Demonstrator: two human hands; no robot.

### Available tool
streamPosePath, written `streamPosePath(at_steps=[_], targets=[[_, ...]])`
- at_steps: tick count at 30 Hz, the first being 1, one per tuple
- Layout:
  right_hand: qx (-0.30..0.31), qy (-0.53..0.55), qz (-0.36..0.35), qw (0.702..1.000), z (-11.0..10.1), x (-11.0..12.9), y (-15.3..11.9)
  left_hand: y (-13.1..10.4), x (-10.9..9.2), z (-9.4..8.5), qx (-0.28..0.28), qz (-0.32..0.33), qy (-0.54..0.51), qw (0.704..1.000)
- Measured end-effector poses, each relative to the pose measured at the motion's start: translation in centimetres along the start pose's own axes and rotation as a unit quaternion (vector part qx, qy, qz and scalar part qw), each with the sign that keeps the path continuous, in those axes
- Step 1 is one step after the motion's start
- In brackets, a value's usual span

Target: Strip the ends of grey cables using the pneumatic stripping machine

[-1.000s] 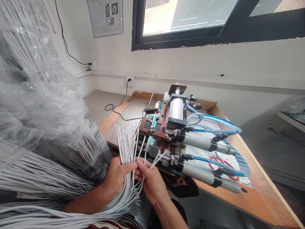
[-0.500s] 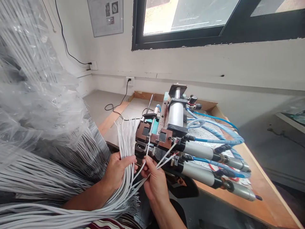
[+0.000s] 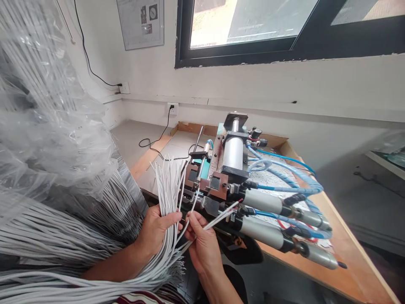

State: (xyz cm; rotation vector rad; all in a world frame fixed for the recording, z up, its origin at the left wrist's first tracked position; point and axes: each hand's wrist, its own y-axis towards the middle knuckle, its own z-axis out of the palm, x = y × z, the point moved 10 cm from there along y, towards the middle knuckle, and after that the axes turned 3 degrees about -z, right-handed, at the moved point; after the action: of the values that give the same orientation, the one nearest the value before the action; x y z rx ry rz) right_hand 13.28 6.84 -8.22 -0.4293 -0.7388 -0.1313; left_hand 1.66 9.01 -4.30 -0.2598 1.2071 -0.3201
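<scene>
Cables: white to pale grey, plain; some tips red. Machine blocks: brown, topped with black squares. Plate: turquoise. Cylinders: silver-grey, with black rings. Hoses: bright to pale blue. Cord: black. Wall: off-white. Window frame: dark blue-grey. Table: orange-brown. Cloth at lower edge: maroon with cream stripes. Poster: pale grey, dark pictures. Plastic sheet: clear, whitish sheen.
</scene>
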Motion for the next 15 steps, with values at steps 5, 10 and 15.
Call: streamPosePath(at_steps=[5,10,15], targets=[[-0.007,-0.002,-0.013,1.0,-0.4,0.2,-0.4,-0.1,0.1,-0.1,0.004,0.008,-0.007,1.0],[0.018,-0.013,0.006,1.0,-0.1,0.0,-0.5,0.1,-0.8,0.2,0.02,0.042,-0.012,0.999],[0.074,-0.043,0.033,0.996,0.3,-0.7,-1.2,0.8,-1.5,0.2,0.016,0.047,-0.015,0.999]])
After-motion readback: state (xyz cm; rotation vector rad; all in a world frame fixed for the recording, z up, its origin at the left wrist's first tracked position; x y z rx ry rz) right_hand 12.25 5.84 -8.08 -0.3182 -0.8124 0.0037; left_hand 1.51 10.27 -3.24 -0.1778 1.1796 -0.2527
